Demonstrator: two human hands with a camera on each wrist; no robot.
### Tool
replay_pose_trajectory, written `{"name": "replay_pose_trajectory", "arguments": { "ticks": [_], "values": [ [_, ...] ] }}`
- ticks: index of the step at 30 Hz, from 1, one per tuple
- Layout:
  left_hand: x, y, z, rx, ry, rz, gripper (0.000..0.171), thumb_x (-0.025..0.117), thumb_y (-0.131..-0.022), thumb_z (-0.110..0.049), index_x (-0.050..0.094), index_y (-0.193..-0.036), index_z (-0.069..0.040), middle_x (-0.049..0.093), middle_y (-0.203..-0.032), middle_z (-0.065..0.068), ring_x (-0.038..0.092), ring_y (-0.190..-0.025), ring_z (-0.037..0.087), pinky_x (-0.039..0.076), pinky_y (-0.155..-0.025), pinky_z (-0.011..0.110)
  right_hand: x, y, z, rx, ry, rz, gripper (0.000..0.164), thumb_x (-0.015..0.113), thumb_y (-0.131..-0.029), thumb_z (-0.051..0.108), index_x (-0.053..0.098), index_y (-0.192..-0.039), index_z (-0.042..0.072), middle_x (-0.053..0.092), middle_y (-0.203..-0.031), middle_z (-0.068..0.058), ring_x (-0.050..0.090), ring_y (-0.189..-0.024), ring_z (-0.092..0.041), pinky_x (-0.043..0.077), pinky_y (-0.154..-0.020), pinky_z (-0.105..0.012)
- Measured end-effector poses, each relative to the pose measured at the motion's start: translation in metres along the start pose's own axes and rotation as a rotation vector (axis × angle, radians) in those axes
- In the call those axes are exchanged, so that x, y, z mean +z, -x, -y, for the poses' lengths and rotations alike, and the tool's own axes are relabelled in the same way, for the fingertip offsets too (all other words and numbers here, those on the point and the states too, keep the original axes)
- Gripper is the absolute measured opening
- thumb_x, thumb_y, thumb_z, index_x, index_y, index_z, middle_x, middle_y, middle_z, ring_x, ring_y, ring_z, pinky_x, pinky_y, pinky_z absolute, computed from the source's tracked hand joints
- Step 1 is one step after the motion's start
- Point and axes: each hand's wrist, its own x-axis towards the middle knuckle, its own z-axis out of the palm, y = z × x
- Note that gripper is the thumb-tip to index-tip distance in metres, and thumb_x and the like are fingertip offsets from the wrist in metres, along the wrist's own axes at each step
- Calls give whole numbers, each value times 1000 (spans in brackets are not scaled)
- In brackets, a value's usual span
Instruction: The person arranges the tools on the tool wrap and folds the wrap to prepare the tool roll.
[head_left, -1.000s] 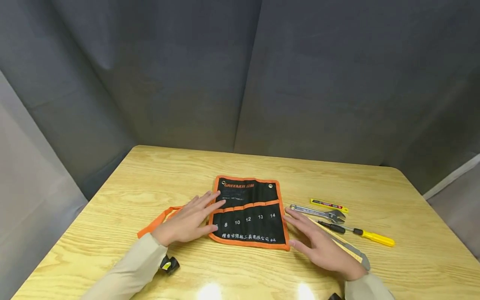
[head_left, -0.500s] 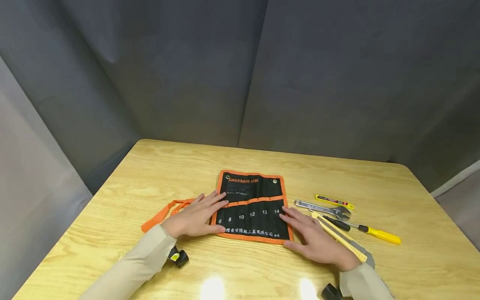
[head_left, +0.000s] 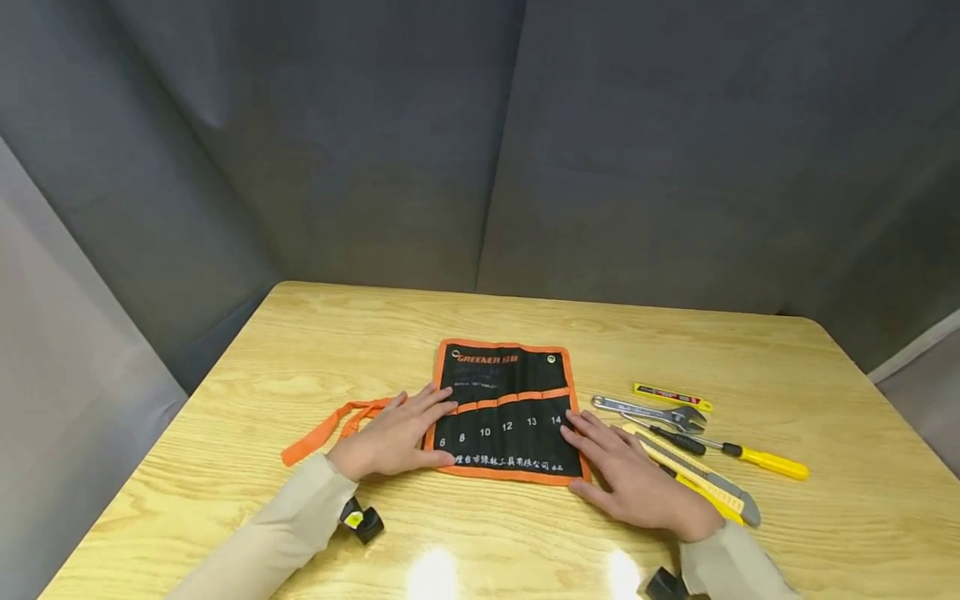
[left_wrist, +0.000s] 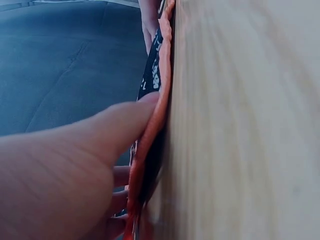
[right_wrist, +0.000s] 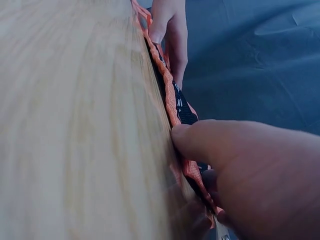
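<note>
A black tool pouch [head_left: 517, 379] with orange trim, a row of pockets and printed numbers lies flat on the table. On its left edge rests my left hand [head_left: 397, 436], fingers spread and nearly straight. My right hand [head_left: 626, 475] touches the lower right edge, its fingertips on the fabric and its thumb at the corner. In the left wrist view, the thumb [left_wrist: 122, 122] lies against the orange border. The right wrist view has the other thumb [right_wrist: 192, 137] on the trim too. Orange ties [head_left: 315, 437] extend left of the pouch, partly behind my left hand.
Right of the pouch lie an adjustable wrench [head_left: 645, 411], a yellow-and-grey utility knife [head_left: 697, 471], a yellow-handled screwdriver [head_left: 768, 462], a black-handled tool [head_left: 678, 439] and a small yellow case [head_left: 672, 397]. My right hand partly hides another yellow item [head_left: 723, 507]. Dark curtains [head_left: 375, 150] hang behind the table.
My right hand has shifted left, bringing its fingertips onto the pouch's right edge. The left hand has moved slightly, uncovering the number 6. The head view has shifted a little.
</note>
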Motion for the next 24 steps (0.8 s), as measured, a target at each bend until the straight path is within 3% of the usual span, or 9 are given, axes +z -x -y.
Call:
{"name": "replay_pose_trajectory", "arguments": {
  "ticks": [8,14,24],
  "values": [
    [2,3,6,-15,16,-16,78,62,-89,-52,35,-150,-12,19,-161,8,12,-149,31,13,-115,60,4,-5,6,-14,1,12,67,58,-95,39,35,-150,8,27,-158,-7,22,-146,-33,25,-107,-64],
    [2,8,7,-63,-34,-37,71,61,-92,-48,38,-149,-12,23,-160,7,16,-148,30,17,-115,60,8,-9,10,-36,18,19,67,55,-96,41,33,-151,10,27,-158,-7,24,-146,-31,26,-107,-64],
    [-6,-8,-6,-171,-121,-81,62,55,-97,-43,43,-145,-5,33,-155,12,25,-145,34,23,-112,61,11,-12,21,-41,50,31,68,53,-97,44,32,-151,8,25,-159,-9,23,-146,-33,24,-108,-64]
  ]
}}
